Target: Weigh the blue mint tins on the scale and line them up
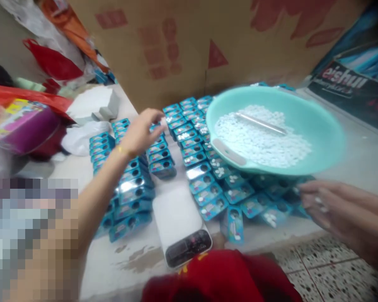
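Observation:
My left hand (144, 131) reaches over rows of small blue packs with dark round spots (162, 167). Its thumb and fingers curve together, with a pale spot at their tips that is too blurred to name. At the right, my right hand (343, 205) is half closed, with a few small white tablets (320, 203) showing in it. It is beside the near right side of a mint-green basin (327, 138). Many white tablets (264, 144) lie in the basin, a silvery rod (261, 122) on top of them. White tablets also rest on several middle packs (208, 197).
A white digital scale (176, 218) lies at the near edge between the pack rows. Behind stands a large cardboard box (189, 46). A white stack (94, 102) and a purple box (28, 128) are at the left. Red cloth (220, 277) shows below the table edge.

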Motion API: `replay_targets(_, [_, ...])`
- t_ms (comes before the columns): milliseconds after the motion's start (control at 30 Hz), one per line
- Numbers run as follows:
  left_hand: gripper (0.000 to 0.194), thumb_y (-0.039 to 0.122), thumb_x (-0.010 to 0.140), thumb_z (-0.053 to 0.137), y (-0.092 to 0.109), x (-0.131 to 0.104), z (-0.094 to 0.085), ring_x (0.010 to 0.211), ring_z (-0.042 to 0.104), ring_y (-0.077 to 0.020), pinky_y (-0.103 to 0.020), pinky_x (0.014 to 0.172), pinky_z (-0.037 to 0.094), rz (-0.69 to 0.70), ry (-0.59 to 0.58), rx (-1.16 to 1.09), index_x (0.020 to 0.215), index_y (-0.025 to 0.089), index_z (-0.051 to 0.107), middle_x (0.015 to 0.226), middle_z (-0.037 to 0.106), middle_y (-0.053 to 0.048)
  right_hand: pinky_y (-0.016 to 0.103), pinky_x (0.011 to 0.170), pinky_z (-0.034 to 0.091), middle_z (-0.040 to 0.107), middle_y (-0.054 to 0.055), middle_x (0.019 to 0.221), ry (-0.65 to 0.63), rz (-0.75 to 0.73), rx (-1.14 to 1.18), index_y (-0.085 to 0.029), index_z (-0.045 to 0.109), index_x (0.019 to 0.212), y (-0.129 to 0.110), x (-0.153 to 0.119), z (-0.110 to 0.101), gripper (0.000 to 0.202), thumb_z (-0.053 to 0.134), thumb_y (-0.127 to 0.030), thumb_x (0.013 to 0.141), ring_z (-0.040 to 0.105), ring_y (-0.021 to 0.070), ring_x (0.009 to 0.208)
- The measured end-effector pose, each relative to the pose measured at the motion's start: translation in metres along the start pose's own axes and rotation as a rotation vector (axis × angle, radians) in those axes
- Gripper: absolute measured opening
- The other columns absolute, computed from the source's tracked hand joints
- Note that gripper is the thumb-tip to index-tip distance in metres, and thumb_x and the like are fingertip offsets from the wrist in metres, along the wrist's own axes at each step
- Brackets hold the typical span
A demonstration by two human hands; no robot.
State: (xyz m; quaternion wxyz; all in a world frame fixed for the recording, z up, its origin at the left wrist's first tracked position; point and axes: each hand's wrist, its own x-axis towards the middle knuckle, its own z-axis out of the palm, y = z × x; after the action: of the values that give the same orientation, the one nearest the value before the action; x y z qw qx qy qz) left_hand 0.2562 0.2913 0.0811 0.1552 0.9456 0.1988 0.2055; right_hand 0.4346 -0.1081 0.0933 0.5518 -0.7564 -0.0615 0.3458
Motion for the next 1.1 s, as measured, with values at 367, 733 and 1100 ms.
replay_targets(367, [0.032,0.042,0.078,0.062,0.238,-0.170,0.128,0.101,0.046,-0.0292,-0.045,0.081,0.040,-0.036,-0.217,0.206,0.099,0.019,0.055,0.118,0.049,-0.012,0.017,0.067,0.051,0.062,0.007,0.094,-0.329,0.094,0.167,-0.031,0.072,0.092,0.029,-0.022,-0.009,0.022,0.072,-0.042,0.073,0.057,0.0194,0.094])
replay_targets(733, [0.010,0.022,0.091,0.046,0.234,-0.181,0.025,0.101,0.054,-0.0207,-0.034,0.084,0.045,0.046,-0.166,-0.067,0.097,0.019,0.053,0.113,0.056,-0.009,0.018,0.067,0.052,0.063,0.006,0.095,-0.387,0.163,0.203,-0.025,0.072,0.093,0.066,-0.037,-0.024,0.033,0.077,-0.043,0.065,0.057,0.0183,0.087])
replay_targets(1100, [0.024,0.028,0.087,0.056,0.155,-0.192,0.004,0.087,0.060,-0.0225,-0.034,0.077,0.047,-0.154,-0.243,0.150,0.108,0.018,0.051,0.097,0.063,-0.008,0.016,0.043,0.025,0.053,-0.002,0.068,-0.793,0.182,-0.028,-0.017,0.063,0.083,0.110,-0.038,0.034,0.039,0.060,-0.056,0.079,0.036,0.0054,0.050])
